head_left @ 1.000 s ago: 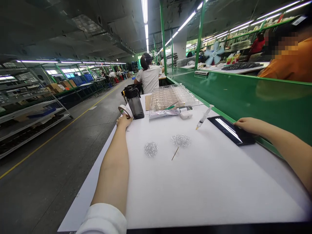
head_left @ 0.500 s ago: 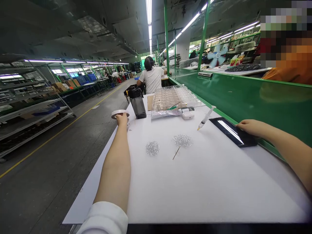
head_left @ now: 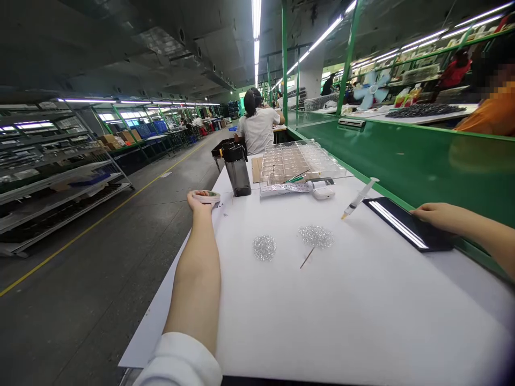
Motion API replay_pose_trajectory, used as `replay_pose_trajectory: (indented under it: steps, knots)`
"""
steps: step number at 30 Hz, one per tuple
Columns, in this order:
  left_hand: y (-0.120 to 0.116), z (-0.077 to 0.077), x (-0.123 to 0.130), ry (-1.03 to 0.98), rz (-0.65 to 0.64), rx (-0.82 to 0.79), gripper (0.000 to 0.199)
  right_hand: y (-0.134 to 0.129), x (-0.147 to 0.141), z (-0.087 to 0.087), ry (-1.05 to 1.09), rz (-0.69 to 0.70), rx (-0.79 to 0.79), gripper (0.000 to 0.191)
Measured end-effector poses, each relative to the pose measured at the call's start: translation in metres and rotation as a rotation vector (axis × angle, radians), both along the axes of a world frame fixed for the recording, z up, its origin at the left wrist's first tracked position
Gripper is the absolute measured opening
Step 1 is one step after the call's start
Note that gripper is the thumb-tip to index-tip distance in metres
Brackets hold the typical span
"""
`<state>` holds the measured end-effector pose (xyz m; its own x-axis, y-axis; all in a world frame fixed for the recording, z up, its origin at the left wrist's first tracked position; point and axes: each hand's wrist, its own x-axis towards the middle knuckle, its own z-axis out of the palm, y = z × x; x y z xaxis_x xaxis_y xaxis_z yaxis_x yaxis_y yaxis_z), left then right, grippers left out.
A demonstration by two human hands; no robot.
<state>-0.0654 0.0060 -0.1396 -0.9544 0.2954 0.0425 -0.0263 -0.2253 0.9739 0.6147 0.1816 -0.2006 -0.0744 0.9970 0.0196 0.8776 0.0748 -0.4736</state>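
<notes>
Along the far left, wire shelving [head_left: 60, 187] runs down the aisle, away from the white-topped counter [head_left: 362, 321]. Above a white cuff [head_left: 179, 360], the left hand [head_left: 200, 202] sits at the counter's near-left edge, fingers curled under and around a narrow roll of tape [head_left: 206, 197], gripping it by its outer rim with the roll lying nearly flat. The roll looks light and fairly stiff as a ring, though its wound edge may be tacky, so the outer rim seems the best place to hold it. Just beyond stands a dark water bottle [head_left: 237, 174]. Further along, two small heaps of glittering clear granules [head_left: 264, 247] lie apart on the white surface, with a second heap [head_left: 316, 236] just above a thin pick [head_left: 307, 257]. Behind them are a clear plastic tray [head_left: 300, 161], a white tube [head_left: 285, 188] and a small white case [head_left: 323, 192]. A slim syringe [head_left: 359, 198] lies tilted across the counter beside a black glossy slab [head_left: 406, 224], probably a tablet, near the green partition. The right hand [head_left: 436, 216] lies open and relaxed, its fingers together and resting on the slab's far corner. The slab's smooth face looks slippery and probably fragile, so it would be safest to take it by its edges.
</notes>
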Motion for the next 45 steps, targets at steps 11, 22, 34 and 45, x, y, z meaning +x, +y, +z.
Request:
replay_pose_trajectory:
  steps: [11, 22, 34, 45]
  knots:
    - [0.014, 0.016, 0.037, 0.381, 0.118, -0.432, 0.048, 0.002, -0.014, 0.018, 0.021, -0.087, -0.156, 0.024]
    - [-0.001, 0.014, 0.043, 0.359, 0.123, -0.747, 0.052, 0.011, -0.013, 0.01, -0.022, -0.069, -0.16, 0.031]
    - [0.003, 0.013, 0.038, 0.373, 0.108, -0.76, 0.043, 0.019, -0.007, 0.001, 0.001, -0.08, -0.162, 0.027]
    - [0.005, 0.016, 0.046, 0.467, 0.105, -0.815, 0.03, 0.012, -0.01, 0.007, -0.026, -0.08, -0.174, 0.03]
